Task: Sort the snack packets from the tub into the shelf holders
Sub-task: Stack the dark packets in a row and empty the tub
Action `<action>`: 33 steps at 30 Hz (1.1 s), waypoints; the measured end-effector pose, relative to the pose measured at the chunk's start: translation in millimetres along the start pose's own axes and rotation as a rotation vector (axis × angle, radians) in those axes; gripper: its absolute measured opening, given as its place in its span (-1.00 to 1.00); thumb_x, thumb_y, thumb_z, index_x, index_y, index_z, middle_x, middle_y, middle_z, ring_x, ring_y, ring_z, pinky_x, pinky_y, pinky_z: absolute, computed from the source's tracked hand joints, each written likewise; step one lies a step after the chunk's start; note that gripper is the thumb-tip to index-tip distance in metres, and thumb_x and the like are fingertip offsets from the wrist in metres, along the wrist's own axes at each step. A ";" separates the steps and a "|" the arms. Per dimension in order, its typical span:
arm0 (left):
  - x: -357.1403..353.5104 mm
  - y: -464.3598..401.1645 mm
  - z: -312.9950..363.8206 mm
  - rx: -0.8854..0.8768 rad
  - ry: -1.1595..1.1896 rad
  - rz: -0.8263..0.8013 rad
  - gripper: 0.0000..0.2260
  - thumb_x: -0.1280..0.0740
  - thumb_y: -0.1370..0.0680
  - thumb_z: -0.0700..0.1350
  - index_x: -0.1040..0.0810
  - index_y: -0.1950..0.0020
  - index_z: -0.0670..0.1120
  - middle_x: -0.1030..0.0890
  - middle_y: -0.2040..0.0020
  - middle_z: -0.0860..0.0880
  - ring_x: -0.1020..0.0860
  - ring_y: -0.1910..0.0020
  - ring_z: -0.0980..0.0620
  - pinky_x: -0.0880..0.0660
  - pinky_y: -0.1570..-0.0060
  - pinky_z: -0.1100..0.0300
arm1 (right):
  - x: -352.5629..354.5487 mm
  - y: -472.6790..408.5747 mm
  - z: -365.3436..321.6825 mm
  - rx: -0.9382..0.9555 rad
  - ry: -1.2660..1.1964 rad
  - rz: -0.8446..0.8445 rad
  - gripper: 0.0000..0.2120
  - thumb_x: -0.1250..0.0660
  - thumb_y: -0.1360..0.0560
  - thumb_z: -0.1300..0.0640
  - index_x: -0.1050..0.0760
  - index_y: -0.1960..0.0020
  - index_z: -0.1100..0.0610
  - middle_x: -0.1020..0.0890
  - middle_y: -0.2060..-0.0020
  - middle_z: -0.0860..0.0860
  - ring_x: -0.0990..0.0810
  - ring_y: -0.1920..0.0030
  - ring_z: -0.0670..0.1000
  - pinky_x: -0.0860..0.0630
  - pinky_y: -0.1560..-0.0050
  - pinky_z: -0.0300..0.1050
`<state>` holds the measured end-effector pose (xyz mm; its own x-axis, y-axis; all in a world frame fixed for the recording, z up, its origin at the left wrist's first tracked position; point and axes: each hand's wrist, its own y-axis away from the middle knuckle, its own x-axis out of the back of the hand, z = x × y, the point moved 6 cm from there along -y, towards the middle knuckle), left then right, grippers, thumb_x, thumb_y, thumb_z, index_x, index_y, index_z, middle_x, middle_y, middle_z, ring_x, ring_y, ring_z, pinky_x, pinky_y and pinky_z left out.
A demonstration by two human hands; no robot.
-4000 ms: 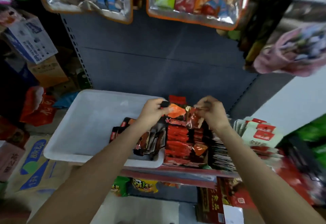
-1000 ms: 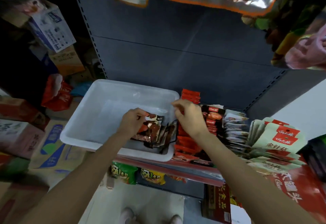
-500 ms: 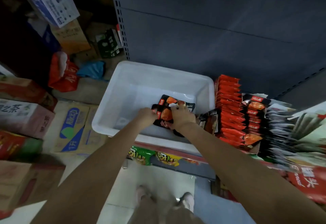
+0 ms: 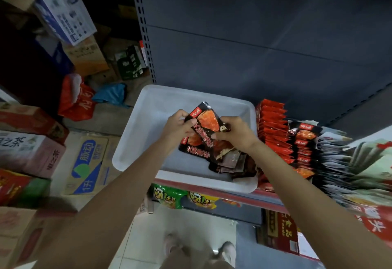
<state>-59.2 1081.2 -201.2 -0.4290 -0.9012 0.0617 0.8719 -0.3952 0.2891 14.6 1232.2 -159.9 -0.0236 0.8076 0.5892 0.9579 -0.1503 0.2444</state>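
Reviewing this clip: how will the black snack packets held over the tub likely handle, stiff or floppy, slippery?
The black snack packets look like thin glossy film, so probably light and somewhat floppy. Both the left hand and the right hand pinch the fanned bunch, suggesting they slide over each other. The leftovers in the white tub lie slumped.

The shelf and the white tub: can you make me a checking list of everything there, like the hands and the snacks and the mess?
Surface: grey shelf with a red front edge; the white tub sits on it.
Job's things: black-and-orange packets held over the tub; more dark packets lie in its right corner; red packets stand in rows beside it.
Clutter: cardboard boxes and a red bag on the floor at left.
Hands: left hand and right hand both grip the held packets.
Cables: nothing seen.
Surroundings: tiled floor; the person's shoes below.
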 end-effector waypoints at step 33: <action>-243.2 31.1 100.6 -0.428 -0.479 -0.129 -0.92 -0.31 -0.56 -0.14 -0.41 0.06 -0.07 -0.62 0.15 -0.19 -0.59 0.14 -0.14 -0.51 0.05 -0.05 | 180.2 102.5 131.9 -0.062 0.406 0.360 -0.82 -0.42 -0.44 0.10 -0.55 0.05 0.19 -0.58 0.13 0.08 -0.55 0.07 0.10 -0.41 0.13 -0.13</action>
<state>48.5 1306.0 -111.0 -0.5079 -0.7021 0.4991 0.7809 -0.6198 -0.0773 146.3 1437.5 -130.2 0.1820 0.4158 0.8911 0.9075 -0.4198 0.0105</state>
